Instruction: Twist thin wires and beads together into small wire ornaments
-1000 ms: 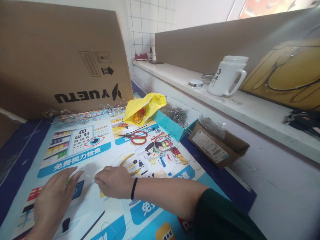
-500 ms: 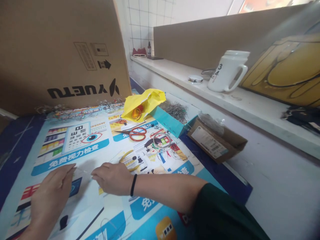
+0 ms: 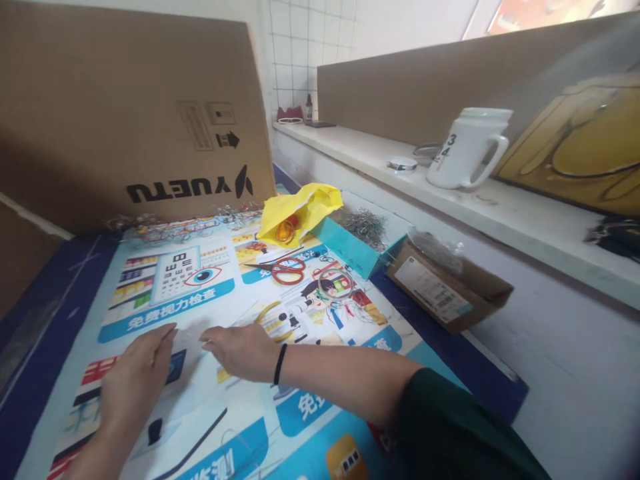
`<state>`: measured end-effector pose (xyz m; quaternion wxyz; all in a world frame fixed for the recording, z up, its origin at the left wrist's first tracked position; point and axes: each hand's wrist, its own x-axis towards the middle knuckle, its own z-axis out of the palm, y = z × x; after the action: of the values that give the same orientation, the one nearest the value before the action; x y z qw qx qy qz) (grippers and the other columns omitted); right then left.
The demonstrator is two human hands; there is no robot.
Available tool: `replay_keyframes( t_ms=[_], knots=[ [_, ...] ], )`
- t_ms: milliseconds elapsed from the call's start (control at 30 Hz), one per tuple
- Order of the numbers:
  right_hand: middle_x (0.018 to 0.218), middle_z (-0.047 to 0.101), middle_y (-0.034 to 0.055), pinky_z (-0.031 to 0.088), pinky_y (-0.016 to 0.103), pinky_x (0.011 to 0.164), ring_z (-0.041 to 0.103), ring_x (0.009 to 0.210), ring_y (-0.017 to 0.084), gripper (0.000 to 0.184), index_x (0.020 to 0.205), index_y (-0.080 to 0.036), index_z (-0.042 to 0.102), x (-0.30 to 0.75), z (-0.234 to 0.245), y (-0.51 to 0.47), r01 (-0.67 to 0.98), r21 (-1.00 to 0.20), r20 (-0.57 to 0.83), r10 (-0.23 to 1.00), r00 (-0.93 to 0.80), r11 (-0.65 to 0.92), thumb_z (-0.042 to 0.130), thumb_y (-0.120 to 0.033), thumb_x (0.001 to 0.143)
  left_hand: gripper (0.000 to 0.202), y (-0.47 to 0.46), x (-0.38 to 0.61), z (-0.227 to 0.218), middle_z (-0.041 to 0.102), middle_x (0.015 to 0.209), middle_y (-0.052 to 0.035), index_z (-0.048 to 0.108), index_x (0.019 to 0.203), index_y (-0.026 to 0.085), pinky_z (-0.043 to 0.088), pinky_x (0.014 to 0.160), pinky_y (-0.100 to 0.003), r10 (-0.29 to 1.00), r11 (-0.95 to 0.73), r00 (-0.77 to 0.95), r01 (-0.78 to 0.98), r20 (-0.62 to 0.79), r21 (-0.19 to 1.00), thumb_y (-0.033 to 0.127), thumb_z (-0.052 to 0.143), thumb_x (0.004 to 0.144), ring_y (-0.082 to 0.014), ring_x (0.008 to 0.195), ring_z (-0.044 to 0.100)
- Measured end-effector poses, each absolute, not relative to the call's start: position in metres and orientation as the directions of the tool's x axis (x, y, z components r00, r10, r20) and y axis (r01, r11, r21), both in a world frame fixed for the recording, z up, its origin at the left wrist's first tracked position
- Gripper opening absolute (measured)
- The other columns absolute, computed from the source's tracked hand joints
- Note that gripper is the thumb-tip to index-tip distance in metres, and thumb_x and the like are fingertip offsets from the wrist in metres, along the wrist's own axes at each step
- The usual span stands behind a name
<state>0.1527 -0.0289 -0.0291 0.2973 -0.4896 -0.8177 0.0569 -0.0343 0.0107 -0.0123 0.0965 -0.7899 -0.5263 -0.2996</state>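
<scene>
My left hand (image 3: 137, 377) is closed in a pinch low over the printed sheet (image 3: 200, 390). Facing it across a small gap, my right hand (image 3: 245, 350), with a black band at the wrist, is pinched too. Something thin and pale or see-through seems to lie between the fingertips, too faint to name. Just beyond the right hand, a yellow coil (image 3: 267, 317) rests on the sheet. Farther off are orange-handled scissors (image 3: 287, 270), partly spread, and a loop of pale wire (image 3: 336, 285).
A yellow bag (image 3: 300, 207) leans by a teal-sided box (image 3: 350, 250) full of fine metal pieces. Right of it sits a small brown carton (image 3: 430, 293). A tall cardboard box (image 3: 150, 120) stands behind, with tangled strands before it. A white mug (image 3: 470, 147) is on the ledge (image 3: 360, 147).
The whole view has shifted, so everything appears farther right. Both hands stay pinched over nearly the same part of the sheet, with little visible movement.
</scene>
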Motion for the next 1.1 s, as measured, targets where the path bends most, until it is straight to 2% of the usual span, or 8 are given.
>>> replay_keyframes(
  t_ms=[133,267,367,467,533,733,867,1100],
  knots=[
    [0.096,0.069,0.0022,0.047,0.020,0.064,0.066,0.085,0.012,0.025,0.115,-0.020,0.048,0.154,-0.032,-0.029,0.709,-0.394,0.459,0.793,-0.400,0.585,0.035,-0.028,0.095,0.034,0.015,-0.039,-0.021,0.071,0.093,-0.0068,0.063,0.096,0.018,0.050,0.073,-0.029,0.769,-0.444,0.287,0.883,0.572,0.154,0.039,0.038,0.088,-0.0200,0.083,0.066],
    [0.111,0.064,0.0060,0.048,0.023,0.079,0.062,0.098,0.014,0.028,0.120,-0.018,0.046,0.156,-0.028,-0.031,0.664,-0.473,0.455,0.806,-0.379,0.579,0.040,-0.023,0.092,0.035,0.016,-0.037,-0.025,0.070,0.095,-0.0070,0.063,0.096,0.018,0.049,0.075,-0.029,0.789,-0.440,0.251,0.868,0.561,0.231,0.040,0.038,0.088,-0.0205,0.086,0.065],
    [0.108,0.065,0.0083,0.048,0.026,0.083,0.061,0.099,0.015,0.025,0.115,-0.015,0.050,0.157,-0.023,-0.031,0.627,-0.508,0.467,0.800,-0.376,0.591,0.041,-0.021,0.092,0.034,0.017,-0.034,-0.025,0.070,0.096,-0.0064,0.063,0.097,0.018,0.050,0.075,-0.029,0.810,-0.431,0.217,0.851,0.545,0.302,0.040,0.039,0.088,-0.0200,0.087,0.065],
    [0.099,0.065,0.0084,0.049,0.027,0.082,0.060,0.096,0.015,0.020,0.106,-0.015,0.055,0.158,-0.020,-0.031,0.602,-0.510,0.492,0.782,-0.382,0.614,0.041,-0.019,0.091,0.033,0.018,-0.032,-0.025,0.069,0.098,-0.0058,0.063,0.098,0.019,0.049,0.076,-0.029,0.815,-0.434,0.206,0.837,0.542,0.333,0.039,0.038,0.089,-0.0197,0.089,0.065],
    [0.095,0.064,0.0081,0.049,0.025,0.080,0.060,0.094,0.014,0.019,0.103,-0.016,0.057,0.159,-0.020,-0.030,0.595,-0.512,0.511,0.776,-0.370,0.620,0.043,-0.019,0.090,0.033,0.019,-0.031,-0.024,0.069,0.098,-0.0057,0.063,0.098,0.019,0.048,0.077,-0.030,0.803,-0.443,0.215,0.840,0.556,0.314,0.038,0.037,0.090,-0.0198,0.089,0.064],
    [0.086,0.065,0.0047,0.049,0.023,0.078,0.061,0.085,0.013,0.021,0.101,-0.018,0.064,0.161,-0.026,-0.027,0.598,-0.523,0.556,0.775,-0.299,0.607,0.050,-0.025,0.089,0.031,0.019,-0.033,-0.020,0.070,0.094,-0.0053,0.064,0.098,0.019,0.042,0.080,-0.034,0.749,-0.432,0.269,0.891,0.605,0.140,0.033,0.037,0.091,-0.0210,0.086,0.064],
    [0.085,0.067,0.0041,0.049,0.024,0.076,0.062,0.081,0.013,0.020,0.098,-0.019,0.067,0.162,-0.025,-0.028,0.587,-0.562,0.567,0.788,-0.238,0.582,0.052,-0.026,0.088,0.028,0.015,-0.030,-0.016,0.071,0.091,-0.0047,0.065,0.095,0.021,0.040,0.079,-0.035,0.753,-0.379,0.250,0.921,0.609,0.089,0.032,0.040,0.090,-0.0228,0.087,0.063],
    [0.086,0.070,0.0048,0.050,0.028,0.076,0.064,0.080,0.015,0.020,0.095,-0.020,0.068,0.162,-0.020,-0.035,0.565,-0.572,0.582,0.780,-0.231,0.595,0.051,-0.028,0.087,0.025,0.008,-0.027,-0.016,0.069,0.096,-0.0056,0.063,0.100,0.022,0.044,0.072,-0.027,0.822,-0.371,0.204,0.900,0.532,0.229,0.023,0.041,0.089,-0.0185,0.086,0.063]
  ],
)
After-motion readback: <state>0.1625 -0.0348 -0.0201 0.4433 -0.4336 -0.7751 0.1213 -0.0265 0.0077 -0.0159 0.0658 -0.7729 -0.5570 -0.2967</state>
